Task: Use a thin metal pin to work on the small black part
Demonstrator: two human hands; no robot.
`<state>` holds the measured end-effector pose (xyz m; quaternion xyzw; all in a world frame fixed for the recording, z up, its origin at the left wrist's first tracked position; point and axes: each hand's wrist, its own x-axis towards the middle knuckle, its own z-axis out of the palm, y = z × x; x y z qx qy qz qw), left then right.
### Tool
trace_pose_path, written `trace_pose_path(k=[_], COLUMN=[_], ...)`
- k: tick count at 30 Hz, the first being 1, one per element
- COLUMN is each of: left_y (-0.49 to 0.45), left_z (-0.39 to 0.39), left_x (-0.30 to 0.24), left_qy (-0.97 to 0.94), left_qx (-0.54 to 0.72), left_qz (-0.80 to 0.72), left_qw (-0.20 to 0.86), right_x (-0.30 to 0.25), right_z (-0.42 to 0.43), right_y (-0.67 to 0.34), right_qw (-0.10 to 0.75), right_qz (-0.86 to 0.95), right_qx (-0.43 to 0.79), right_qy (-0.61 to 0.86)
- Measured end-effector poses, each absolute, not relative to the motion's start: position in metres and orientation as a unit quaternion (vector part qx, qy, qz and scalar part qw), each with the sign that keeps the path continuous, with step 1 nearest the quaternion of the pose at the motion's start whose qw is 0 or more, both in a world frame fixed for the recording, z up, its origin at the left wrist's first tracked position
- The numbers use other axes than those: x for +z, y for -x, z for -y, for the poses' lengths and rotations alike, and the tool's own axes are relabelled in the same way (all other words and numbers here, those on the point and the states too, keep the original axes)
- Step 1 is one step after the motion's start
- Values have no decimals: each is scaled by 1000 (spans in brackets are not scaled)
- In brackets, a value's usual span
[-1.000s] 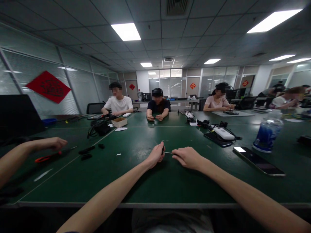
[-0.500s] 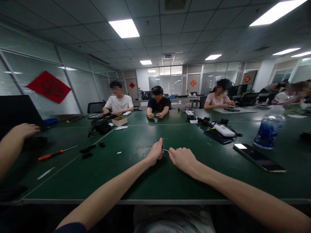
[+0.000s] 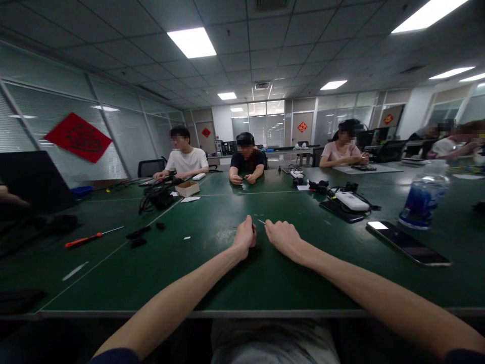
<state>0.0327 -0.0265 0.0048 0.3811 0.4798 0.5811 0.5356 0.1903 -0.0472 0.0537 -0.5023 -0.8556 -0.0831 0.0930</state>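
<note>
Both my hands rest close together on the green table. My left hand is curled shut around a small dark object that I cannot make out. My right hand is pinched shut on a thin white strip that sticks out toward the left hand. The strip's tip is just apart from the left fist.
A phone lies at the right with a water bottle behind it. A red-handled screwdriver and small black parts lie at the left. Cables, a power bank and a cardboard box sit farther back. Several people sit across the table.
My hands have slid slightly farther away on the table, and the strip has come out of the left fist. A neighbour's arm at the left has withdrawn out of view.
</note>
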Motion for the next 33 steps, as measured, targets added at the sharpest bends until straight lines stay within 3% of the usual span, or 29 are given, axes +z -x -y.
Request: trace_pose_path(k=[4, 13, 33], left_y=[-30, -21, -23], left_z=[28, 37, 40], left_x=[9, 13, 15], left_qy=[-364, -430, -456], left_qx=[585, 520, 501], left_qz=[-473, -421, -434], left_qw=[548, 606, 594], right_x=[67, 61, 50], right_z=[34, 46, 47], right_y=[-205, -211, -217], right_qw=[117, 134, 161], right_qz=[850, 916, 920], right_qx=[-84, -94, -107], right_qy=[506, 366, 342])
